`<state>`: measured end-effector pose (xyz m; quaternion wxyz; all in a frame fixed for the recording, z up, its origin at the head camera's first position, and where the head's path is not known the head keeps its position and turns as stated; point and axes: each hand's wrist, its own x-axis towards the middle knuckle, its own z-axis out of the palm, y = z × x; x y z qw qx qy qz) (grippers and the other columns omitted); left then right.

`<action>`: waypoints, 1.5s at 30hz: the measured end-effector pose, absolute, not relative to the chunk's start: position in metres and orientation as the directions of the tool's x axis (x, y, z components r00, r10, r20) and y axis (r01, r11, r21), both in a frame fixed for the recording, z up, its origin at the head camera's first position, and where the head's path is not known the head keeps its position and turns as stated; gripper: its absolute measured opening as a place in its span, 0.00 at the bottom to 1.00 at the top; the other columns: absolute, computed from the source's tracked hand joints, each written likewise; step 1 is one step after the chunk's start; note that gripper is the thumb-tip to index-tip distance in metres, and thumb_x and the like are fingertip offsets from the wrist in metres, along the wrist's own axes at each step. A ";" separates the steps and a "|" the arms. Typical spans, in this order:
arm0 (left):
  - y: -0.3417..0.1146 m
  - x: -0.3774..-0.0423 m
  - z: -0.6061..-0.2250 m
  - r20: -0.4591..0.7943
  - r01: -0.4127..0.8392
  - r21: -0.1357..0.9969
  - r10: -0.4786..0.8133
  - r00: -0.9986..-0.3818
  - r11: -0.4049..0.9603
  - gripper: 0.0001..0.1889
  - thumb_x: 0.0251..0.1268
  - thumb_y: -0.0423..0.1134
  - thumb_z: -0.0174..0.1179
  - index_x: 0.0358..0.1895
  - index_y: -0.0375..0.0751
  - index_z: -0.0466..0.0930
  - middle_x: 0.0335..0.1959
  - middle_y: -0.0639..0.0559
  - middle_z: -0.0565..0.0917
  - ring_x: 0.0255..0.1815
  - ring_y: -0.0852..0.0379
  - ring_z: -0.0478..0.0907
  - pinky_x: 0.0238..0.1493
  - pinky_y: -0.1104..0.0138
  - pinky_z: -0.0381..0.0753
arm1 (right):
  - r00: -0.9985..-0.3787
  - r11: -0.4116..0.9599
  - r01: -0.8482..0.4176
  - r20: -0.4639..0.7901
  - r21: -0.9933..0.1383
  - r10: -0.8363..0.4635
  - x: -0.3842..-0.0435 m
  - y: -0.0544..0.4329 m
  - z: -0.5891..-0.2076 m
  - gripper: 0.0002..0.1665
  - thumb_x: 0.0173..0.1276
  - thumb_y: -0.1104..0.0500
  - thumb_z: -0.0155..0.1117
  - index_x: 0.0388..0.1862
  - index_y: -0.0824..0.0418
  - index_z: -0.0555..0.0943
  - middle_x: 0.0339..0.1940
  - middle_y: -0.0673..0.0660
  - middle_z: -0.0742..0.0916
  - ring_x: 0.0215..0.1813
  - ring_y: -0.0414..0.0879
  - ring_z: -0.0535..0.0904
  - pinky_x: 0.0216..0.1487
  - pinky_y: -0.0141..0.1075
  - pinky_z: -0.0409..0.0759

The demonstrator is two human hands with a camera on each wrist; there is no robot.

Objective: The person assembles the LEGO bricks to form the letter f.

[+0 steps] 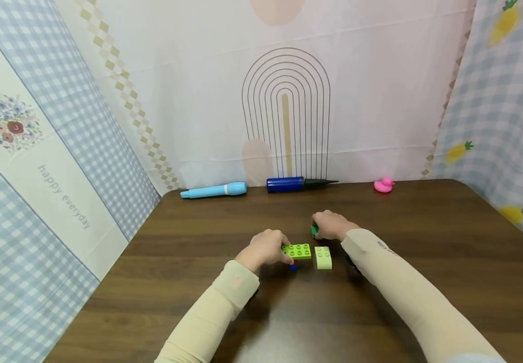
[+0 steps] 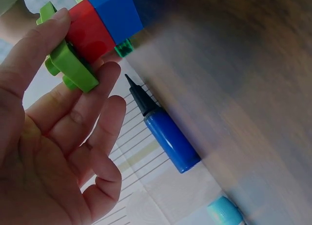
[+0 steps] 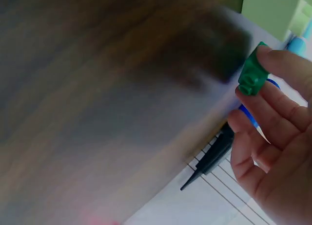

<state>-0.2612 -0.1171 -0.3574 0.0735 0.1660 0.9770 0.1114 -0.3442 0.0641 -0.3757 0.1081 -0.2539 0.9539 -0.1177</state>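
My left hand pinches a stack of toy building bricks between thumb and fingers. On top of the stack is a wide lime-green brick with studs. Below it sit a red brick and a blue brick, clearest in the left wrist view. With thumb and fingertips, my right hand pinches a small dark green brick, its studs showing in the right wrist view. A pale green brick stands on the table between my hands, just right of the lime-green one.
Along the back edge of the brown wooden table lie a light blue pump-shaped tube and a dark blue hand pump with a black nozzle. A pink rubber duck sits at the back right. Patterned cloth hangs behind.
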 end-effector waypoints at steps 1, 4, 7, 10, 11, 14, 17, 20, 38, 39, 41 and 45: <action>-0.117 -0.261 -0.357 -0.106 0.308 0.241 0.340 -0.934 0.920 0.20 0.39 0.52 0.68 0.39 0.49 0.82 0.28 0.61 0.77 0.27 0.62 0.69 0.27 0.67 0.68 | -0.845 0.839 -0.454 -0.154 -0.300 -0.513 -0.343 0.066 -0.374 0.11 0.54 0.63 0.63 0.37 0.64 0.76 0.26 0.54 0.75 0.27 0.46 0.68 0.27 0.37 0.67; -0.118 -0.262 -0.357 -0.106 0.304 0.237 0.336 -0.936 0.923 0.20 0.39 0.51 0.68 0.39 0.49 0.82 0.29 0.61 0.77 0.27 0.61 0.70 0.28 0.67 0.69 | -0.829 0.810 -0.469 -0.140 -0.353 -0.541 -0.341 0.071 -0.368 0.10 0.52 0.62 0.63 0.34 0.65 0.77 0.24 0.54 0.75 0.26 0.45 0.68 0.25 0.35 0.66; -0.119 -0.262 -0.356 -0.108 0.299 0.239 0.332 -0.937 0.924 0.19 0.39 0.51 0.68 0.38 0.49 0.82 0.29 0.61 0.77 0.28 0.61 0.70 0.28 0.67 0.69 | -0.812 0.765 -0.499 -0.089 -0.408 -0.577 -0.338 0.077 -0.363 0.12 0.50 0.63 0.63 0.34 0.65 0.77 0.25 0.54 0.76 0.27 0.44 0.68 0.27 0.34 0.67; -0.120 -0.262 -0.356 -0.109 0.297 0.246 0.331 -0.937 0.923 0.19 0.39 0.50 0.68 0.37 0.49 0.82 0.27 0.61 0.77 0.27 0.61 0.70 0.28 0.67 0.69 | -0.797 0.716 -0.524 -0.031 -0.462 -0.603 -0.334 0.082 -0.360 0.16 0.48 0.63 0.63 0.37 0.66 0.75 0.27 0.54 0.77 0.28 0.44 0.70 0.29 0.34 0.69; -0.120 -0.262 -0.356 -0.108 0.297 0.246 0.331 -0.938 0.923 0.18 0.39 0.50 0.68 0.37 0.49 0.82 0.27 0.61 0.77 0.27 0.61 0.70 0.28 0.67 0.69 | -0.793 0.701 -0.529 -0.016 -0.478 -0.609 -0.332 0.083 -0.359 0.16 0.48 0.64 0.63 0.38 0.66 0.74 0.28 0.54 0.77 0.28 0.44 0.70 0.29 0.34 0.70; -0.121 -0.262 -0.356 -0.106 0.296 0.250 0.330 -0.938 0.922 0.18 0.39 0.50 0.69 0.37 0.48 0.82 0.26 0.61 0.76 0.26 0.61 0.69 0.28 0.67 0.68 | -0.783 0.667 -0.539 0.012 -0.514 -0.622 -0.327 0.086 -0.357 0.18 0.48 0.64 0.63 0.39 0.66 0.73 0.28 0.54 0.78 0.29 0.44 0.71 0.31 0.34 0.71; -0.121 -0.263 -0.356 -0.109 0.294 0.251 0.329 -0.938 0.922 0.18 0.39 0.50 0.69 0.37 0.48 0.82 0.26 0.61 0.76 0.26 0.61 0.70 0.27 0.67 0.68 | -0.783 0.653 -0.536 0.026 -0.535 -0.621 -0.321 0.088 -0.357 0.19 0.48 0.62 0.64 0.40 0.66 0.73 0.30 0.54 0.78 0.31 0.44 0.72 0.33 0.35 0.72; -0.121 -0.263 -0.356 -0.110 0.293 0.249 0.327 -0.938 0.923 0.19 0.39 0.50 0.68 0.38 0.49 0.82 0.27 0.61 0.77 0.26 0.61 0.70 0.27 0.67 0.68 | -0.787 0.642 -0.533 0.044 -0.552 -0.616 -0.316 0.089 -0.356 0.20 0.48 0.60 0.65 0.40 0.66 0.73 0.30 0.54 0.78 0.32 0.44 0.73 0.34 0.35 0.73; -0.119 -0.263 -0.357 -0.118 0.291 0.271 0.331 -0.936 0.918 0.17 0.40 0.49 0.68 0.37 0.48 0.82 0.25 0.61 0.76 0.25 0.61 0.70 0.26 0.67 0.68 | -0.740 0.550 -0.588 0.121 -0.593 -0.662 -0.291 0.076 -0.349 0.20 0.49 0.58 0.68 0.39 0.64 0.73 0.29 0.50 0.78 0.31 0.43 0.74 0.32 0.33 0.73; -0.119 -0.263 -0.357 -0.118 0.292 0.273 0.333 -0.936 0.917 0.17 0.40 0.49 0.68 0.36 0.48 0.82 0.25 0.61 0.76 0.25 0.61 0.70 0.26 0.68 0.68 | -0.738 0.546 -0.591 0.124 -0.594 -0.664 -0.290 0.075 -0.349 0.20 0.49 0.58 0.68 0.38 0.63 0.72 0.28 0.50 0.78 0.31 0.42 0.73 0.32 0.33 0.72; -0.119 -0.263 -0.357 -0.118 0.297 0.276 0.338 -0.934 0.914 0.17 0.40 0.49 0.68 0.36 0.48 0.82 0.25 0.61 0.76 0.25 0.61 0.70 0.26 0.68 0.68 | -0.730 0.541 -0.600 0.127 -0.589 -0.672 -0.289 0.073 -0.348 0.19 0.49 0.58 0.68 0.37 0.63 0.72 0.28 0.50 0.78 0.30 0.41 0.73 0.32 0.33 0.72; -0.118 -0.264 -0.357 -0.118 0.307 0.275 0.349 -0.930 0.911 0.17 0.40 0.49 0.68 0.36 0.49 0.82 0.25 0.62 0.76 0.25 0.61 0.70 0.25 0.68 0.69 | -0.712 0.536 -0.625 0.132 -0.568 -0.690 -0.287 0.068 -0.348 0.18 0.50 0.58 0.67 0.38 0.62 0.74 0.28 0.49 0.79 0.30 0.41 0.74 0.32 0.32 0.73</action>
